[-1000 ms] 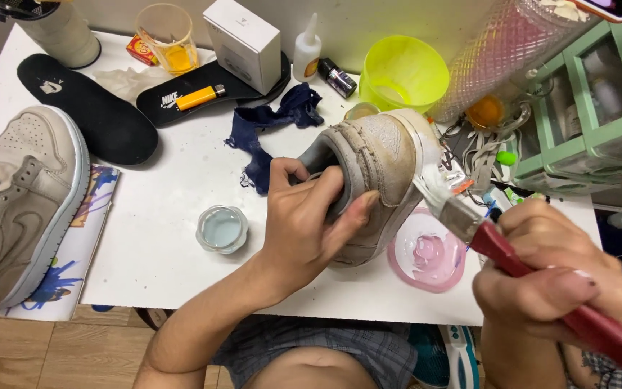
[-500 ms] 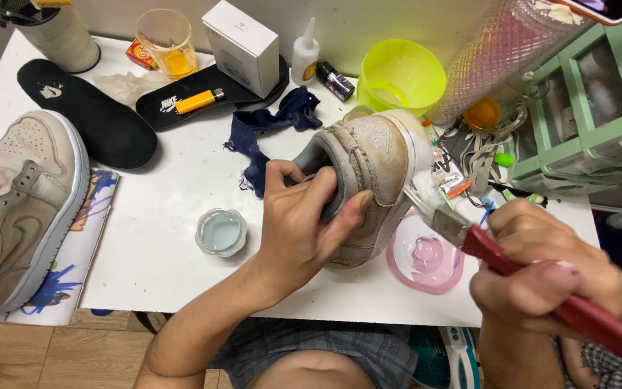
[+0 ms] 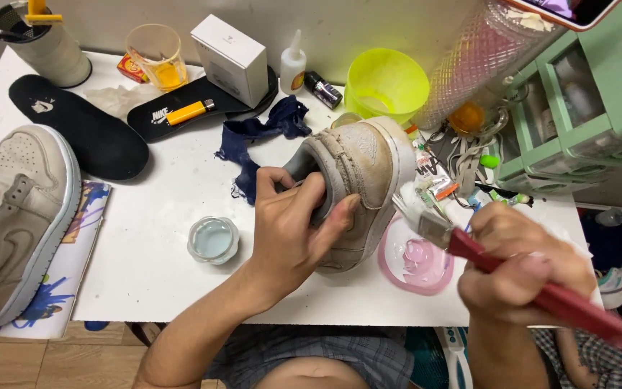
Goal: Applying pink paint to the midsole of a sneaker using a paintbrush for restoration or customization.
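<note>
My left hand grips a beige sneaker by its collar, fingers inside the opening, holding it heel-up over the white table. My right hand is closed on a red-handled paintbrush. The brush's white bristles touch the sneaker's pale sole edge at its right side. Just below the brush sits a pink dish with whitish liquid in it.
A second beige sneaker lies at the left edge on a printed sheet. Also on the table: a small clear lid, two black insoles, a dark blue rag, a yellow-green bowl, a white box, a glass. Green drawers stand on the right.
The brush has slid a little down and left along the sneaker's sole edge. My left hand keeps its hold on the sneaker, which has barely moved.
</note>
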